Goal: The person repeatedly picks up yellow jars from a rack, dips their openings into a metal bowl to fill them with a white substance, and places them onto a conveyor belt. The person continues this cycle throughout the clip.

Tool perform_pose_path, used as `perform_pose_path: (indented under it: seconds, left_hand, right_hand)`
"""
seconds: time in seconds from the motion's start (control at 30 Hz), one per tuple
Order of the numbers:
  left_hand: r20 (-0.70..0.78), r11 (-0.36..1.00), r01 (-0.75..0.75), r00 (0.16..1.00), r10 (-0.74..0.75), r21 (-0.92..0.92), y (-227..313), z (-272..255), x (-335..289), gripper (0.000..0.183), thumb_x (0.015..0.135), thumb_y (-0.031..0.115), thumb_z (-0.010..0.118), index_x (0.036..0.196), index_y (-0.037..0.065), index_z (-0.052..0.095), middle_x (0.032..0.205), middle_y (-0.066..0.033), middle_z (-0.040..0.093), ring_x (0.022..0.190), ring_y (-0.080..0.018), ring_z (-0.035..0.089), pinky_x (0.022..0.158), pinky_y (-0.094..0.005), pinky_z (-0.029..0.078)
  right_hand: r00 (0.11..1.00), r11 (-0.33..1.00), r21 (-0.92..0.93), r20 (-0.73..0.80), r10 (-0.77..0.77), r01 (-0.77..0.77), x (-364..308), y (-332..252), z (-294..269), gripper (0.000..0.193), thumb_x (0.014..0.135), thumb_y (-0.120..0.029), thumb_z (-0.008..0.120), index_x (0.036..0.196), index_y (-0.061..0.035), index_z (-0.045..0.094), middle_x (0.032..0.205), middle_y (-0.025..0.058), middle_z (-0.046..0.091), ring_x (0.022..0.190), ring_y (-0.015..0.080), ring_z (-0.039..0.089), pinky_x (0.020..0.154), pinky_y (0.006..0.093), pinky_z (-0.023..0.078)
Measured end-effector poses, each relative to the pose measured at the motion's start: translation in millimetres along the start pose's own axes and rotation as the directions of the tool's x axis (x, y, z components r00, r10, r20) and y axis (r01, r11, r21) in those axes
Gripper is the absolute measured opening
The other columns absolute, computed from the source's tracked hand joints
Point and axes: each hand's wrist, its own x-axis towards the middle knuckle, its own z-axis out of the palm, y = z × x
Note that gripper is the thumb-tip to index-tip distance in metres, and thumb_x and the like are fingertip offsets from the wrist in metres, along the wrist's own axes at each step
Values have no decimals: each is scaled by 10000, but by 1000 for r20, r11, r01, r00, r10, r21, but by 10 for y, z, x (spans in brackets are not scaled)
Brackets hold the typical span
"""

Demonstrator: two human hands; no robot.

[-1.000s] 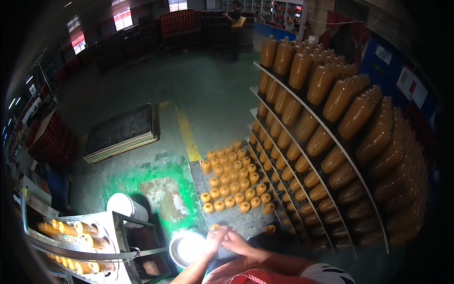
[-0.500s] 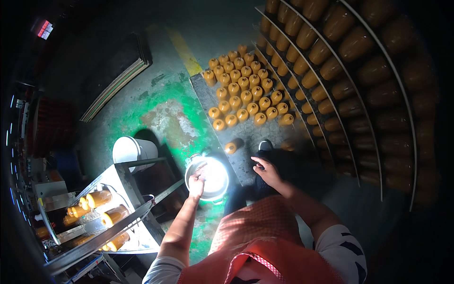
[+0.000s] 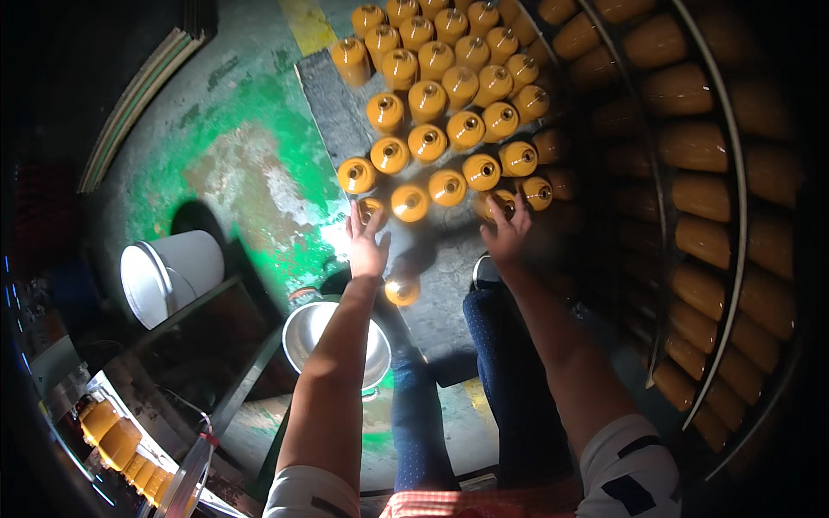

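Note:
Rows of glossy orange bottle-shaped pieces with narrow necks [image 3: 427, 142] stand upright on a dark board [image 3: 324, 104] on the floor. My left hand [image 3: 367, 250] reaches the near left end of the group, its fingers apart over an orange bottle [image 3: 370, 210]. Farther right, my right hand [image 3: 509, 233] has its fingers spread at another orange bottle [image 3: 499, 204]. Whether the fingertips press on either bottle I cannot tell. A single orange bottle [image 3: 402, 290] stands nearer to me, beside my left wrist.
A round metal pot [image 3: 380, 354] sits on the floor under my left forearm. To its left lies a white bucket [image 3: 190, 263]. Racks of orange bottles [image 3: 699, 194] curve along the right. A metal-framed stand holds more orange pieces [image 3: 117, 440] at lower left. Flat boards [image 3: 134, 112] lean at upper left.
My left hand has left the metal pot and moved forward to the bottles. My right hand has also moved forward to them. The view has come closer to the group.

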Motion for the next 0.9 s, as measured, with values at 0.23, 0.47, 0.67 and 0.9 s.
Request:
perform_pose_path:
  seconds: [0.23, 0.47, 0.67, 0.9]
  left_hand:
    - [-192, 989, -148, 970, 151, 31, -116, 290, 304, 556, 719, 100, 819, 1224, 279, 670, 1505, -259, 309, 1349, -450, 357, 1098, -492, 361]
    - [-185, 982, -186, 965, 185, 11, -139, 231, 430, 574, 698, 116, 849, 1214, 286, 663, 1473, -211, 360, 1292, -421, 416, 1056, -488, 382]
    - [-126, 992, -126, 984, 124, -8, -107, -385, 139, 530, 713, 101, 847, 1203, 214, 681, 1456, -216, 407, 1250, -422, 491, 1042, -433, 435]
    - [-183, 936, -117, 982, 58, -332, 288, -2536, -1357, 486, 686, 59, 849, 1142, 99, 687, 1460, -171, 407, 1277, -345, 492, 1075, -430, 404]
  right_hand:
    - [991, 992, 2, 37, -130, 130, 277, 349, 179, 593, 777, -162, 784, 1322, -310, 605, 1533, 246, 219, 1370, 456, 293, 1143, 512, 283]
    - [995, 996, 33, -41, -87, 89, 379, 256, 236, 563, 760, -122, 779, 1276, -294, 631, 1512, 215, 256, 1362, 419, 321, 1131, 480, 308]
    - [989, 988, 46, -11, -148, 149, 281, 349, -151, 548, 736, -131, 778, 1247, -282, 651, 1447, 189, 350, 1305, 396, 399, 1102, 479, 350]
    - [965, 889, 440, 151, -212, 127, -600, -337, -1976, 531, 748, -170, 779, 1259, -119, 645, 1366, 154, 494, 1246, 328, 507, 1077, 403, 408]
